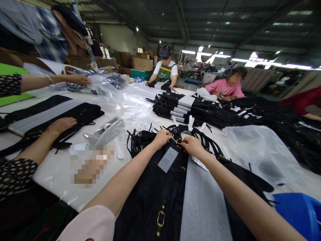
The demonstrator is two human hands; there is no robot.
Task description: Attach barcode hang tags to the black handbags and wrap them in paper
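Observation:
A black bag-like item (147, 187) with gold buckles lies in front of me, a sheet of pale tissue paper (205, 201) along its middle. My left hand (162, 139) is closed in a pinch at its top edge, on what looks like the thin string of a tag. The grey-white paper tag (168, 159) lies flat just below. My right hand (193, 146) pinches a black strap beside a small gold ring (177, 142); its fingertips are partly hidden. Thin black straps (203, 138) loop behind my hands, with white ties (190, 124) around them.
Stacked black items (173, 103) with paper bands lie beyond. Clear plastic bags (110, 97) cover the table's left back; another bag (260, 150) lies right, near a blue bin (296, 214). At left, a co-worker's hand (62, 125) rests on a black item. Other people work across the table.

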